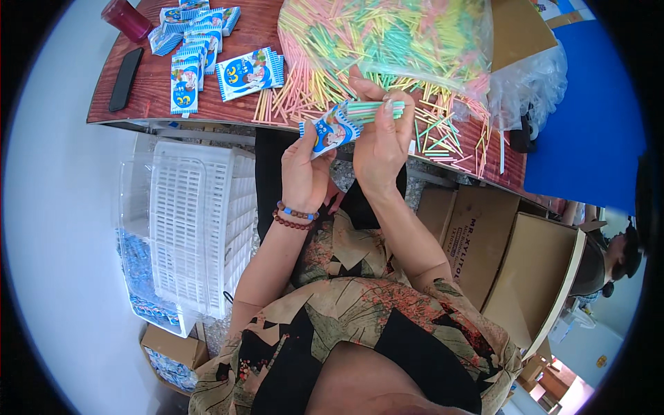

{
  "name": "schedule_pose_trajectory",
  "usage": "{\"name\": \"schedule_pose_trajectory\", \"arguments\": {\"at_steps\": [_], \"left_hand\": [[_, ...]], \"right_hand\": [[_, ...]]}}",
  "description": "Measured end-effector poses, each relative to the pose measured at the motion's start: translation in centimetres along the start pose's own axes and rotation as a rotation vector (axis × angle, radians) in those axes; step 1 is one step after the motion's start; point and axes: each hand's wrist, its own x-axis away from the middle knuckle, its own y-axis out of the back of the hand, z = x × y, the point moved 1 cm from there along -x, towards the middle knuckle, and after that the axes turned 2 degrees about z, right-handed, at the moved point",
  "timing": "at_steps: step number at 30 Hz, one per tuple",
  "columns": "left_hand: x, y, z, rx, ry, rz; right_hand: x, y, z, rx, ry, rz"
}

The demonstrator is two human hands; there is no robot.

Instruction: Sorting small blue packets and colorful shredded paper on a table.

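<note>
My left hand (301, 176), with two bead bracelets at the wrist, pinches a small blue-and-white packet (337, 130) just in front of the table edge. The packet's right end is open. A bundle of thin pastel sticks (365, 109), green, pink and white, lies partly in that opening. My right hand (384, 149) grips the bundle's other end between thumb and fingers. Right behind my hands, a heap of loose pink, yellow and green sticks (301, 90) covers the table, spilling from a large see-through bag (394, 41).
At the table's left are filled packets (245, 75), a black phone (126, 79) and a dark red cup (126, 19). White plastic baskets (197, 221) stand below on the left. Cardboard boxes (484, 242) sit at the right below a blue panel (588, 111). Another person (612, 259) is at far right.
</note>
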Motion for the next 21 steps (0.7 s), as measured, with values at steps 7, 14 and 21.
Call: {"name": "schedule_pose_trajectory", "arguments": {"at_steps": [7,14,21], "left_hand": [[-0.1,-0.1,0.3,0.050,-0.007,0.011],[-1.0,-0.1,-0.2,0.219,0.004,0.111],[-1.4,0.5,-1.6,0.262,-0.076,0.176]], "right_hand": [[1.8,0.2,-1.2,0.099,-0.084,-0.043],[1.0,-0.6,-0.3,0.189,-0.220,0.088],[-0.9,-0.9,-0.5,0.729,-0.222,0.286]]}}
